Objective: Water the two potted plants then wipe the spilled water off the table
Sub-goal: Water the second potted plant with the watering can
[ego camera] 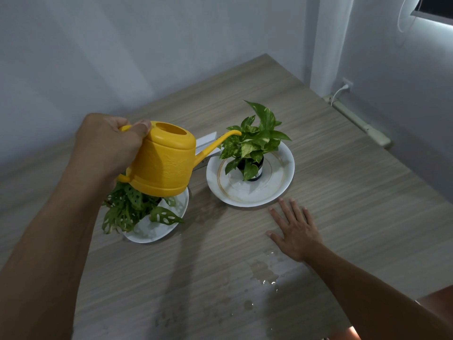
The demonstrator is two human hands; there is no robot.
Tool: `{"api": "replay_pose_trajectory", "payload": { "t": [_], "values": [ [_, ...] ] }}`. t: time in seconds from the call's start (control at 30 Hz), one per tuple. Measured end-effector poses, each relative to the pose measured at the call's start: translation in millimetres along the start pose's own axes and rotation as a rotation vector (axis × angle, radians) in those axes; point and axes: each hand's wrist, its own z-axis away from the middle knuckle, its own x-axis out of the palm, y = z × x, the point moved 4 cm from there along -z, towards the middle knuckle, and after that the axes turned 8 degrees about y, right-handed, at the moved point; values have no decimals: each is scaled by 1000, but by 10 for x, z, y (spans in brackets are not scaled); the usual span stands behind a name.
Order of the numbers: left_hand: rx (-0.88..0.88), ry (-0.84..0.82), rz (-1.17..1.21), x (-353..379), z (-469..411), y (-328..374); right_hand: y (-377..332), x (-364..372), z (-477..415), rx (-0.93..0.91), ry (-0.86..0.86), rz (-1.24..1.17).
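Left hand aims watering can spout rightward at pothos.

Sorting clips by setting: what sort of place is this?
Probably a plain room in a home or office: a wood-grain table set against bare white walls, a wall socket with a plugged-in cable, and a window at upper right.

Two potted plants, two white plates, one yellow watering can, two hands.
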Motion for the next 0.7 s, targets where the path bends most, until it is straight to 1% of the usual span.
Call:
{"api": "replay_pose_trajectory", "payload": {
  "t": [0.13, 0.3, 0.37, 0.5, 0.63, 0.7],
  "values": [
    [32, 11, -21, -30, -16, 3, -9, 5, 6, -15, -29, 28],
    [25, -13, 1, -19, -11, 29, 7, -21, 12, -6, -14, 24],
    [23, -22, 13, -4, 0, 30, 9, -12, 11, -8, -33, 32],
    [15, 9, 56, 0, -6, -26, -4, -25, 8, 15, 2, -9],
    [-62, 52, 169, -21, 47, -230, -10, -23, 3, 0, -29, 26],
    [-151, 56, 276, -32, 146, -389, -19, -53, 4, -2, -45, 31]
  ]
}}
